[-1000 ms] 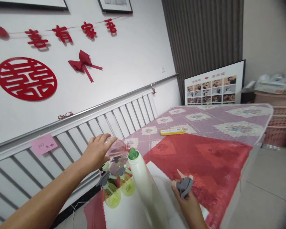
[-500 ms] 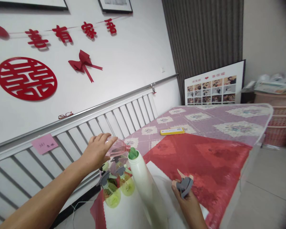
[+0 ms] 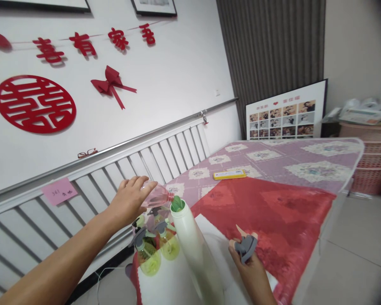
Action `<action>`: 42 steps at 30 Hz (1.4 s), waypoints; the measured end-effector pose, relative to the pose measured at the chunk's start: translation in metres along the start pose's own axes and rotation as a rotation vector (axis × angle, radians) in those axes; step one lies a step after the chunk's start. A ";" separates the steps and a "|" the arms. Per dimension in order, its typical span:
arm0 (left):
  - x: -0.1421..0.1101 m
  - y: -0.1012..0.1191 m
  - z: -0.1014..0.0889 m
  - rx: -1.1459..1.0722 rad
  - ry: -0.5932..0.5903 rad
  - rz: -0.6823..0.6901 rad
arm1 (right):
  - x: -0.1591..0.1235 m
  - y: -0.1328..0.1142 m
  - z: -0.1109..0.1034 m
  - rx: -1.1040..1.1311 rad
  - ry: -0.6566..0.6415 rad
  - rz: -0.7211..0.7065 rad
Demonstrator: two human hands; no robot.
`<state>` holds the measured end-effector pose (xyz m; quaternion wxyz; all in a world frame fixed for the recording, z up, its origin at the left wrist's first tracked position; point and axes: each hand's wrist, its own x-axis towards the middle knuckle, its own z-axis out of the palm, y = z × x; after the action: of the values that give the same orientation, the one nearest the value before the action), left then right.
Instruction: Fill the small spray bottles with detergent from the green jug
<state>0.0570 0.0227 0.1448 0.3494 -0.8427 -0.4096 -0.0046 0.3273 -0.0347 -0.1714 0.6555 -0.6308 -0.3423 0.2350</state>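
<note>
My left hand (image 3: 130, 199) is closed around a clear pink bottle (image 3: 157, 196). The bottle lies nearly level, its neck against a green funnel-like piece (image 3: 177, 204). That piece sits in the open mouth of a tall white bottle (image 3: 193, 245). In my right hand (image 3: 250, 267) is a grey spray trigger head (image 3: 247, 248), gripped low to the right of the tall bottle. Just below my left hand stand several spray bottles with yellow-green liquid, among them a front one (image 3: 150, 258) and one beside it (image 3: 169, 245). Whether liquid flows from the pink bottle is too small to tell.
White paper (image 3: 165, 284) lies under the bottles, over a red cloth (image 3: 288, 216) on the table. A yellow flat box (image 3: 229, 174) rests farther back. Along the wall runs a white radiator (image 3: 92, 199). Pink baskets (image 3: 373, 169) stand at the right.
Almost nothing differs. Both hands hold the same things in the same places, with the pink bottle still tipped at the green piece.
</note>
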 end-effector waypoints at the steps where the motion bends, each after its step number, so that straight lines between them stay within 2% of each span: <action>1: 0.000 0.000 -0.001 0.004 -0.001 0.001 | 0.000 0.000 0.000 -0.001 -0.001 -0.005; 21: 0.006 0.000 -0.013 0.098 -0.047 0.071 | -0.001 0.000 0.001 -0.010 0.011 0.014; 31: 0.009 0.000 -0.018 0.114 -0.028 0.102 | -0.002 -0.010 -0.002 0.001 -0.006 0.010; 42: 0.013 0.003 -0.025 0.160 -0.024 0.134 | -0.002 -0.006 0.000 0.018 -0.014 0.011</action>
<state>0.0751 0.0158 0.1656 0.4101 -0.8377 -0.3554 0.0618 0.3250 -0.0364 -0.1661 0.6574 -0.6250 -0.3413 0.2462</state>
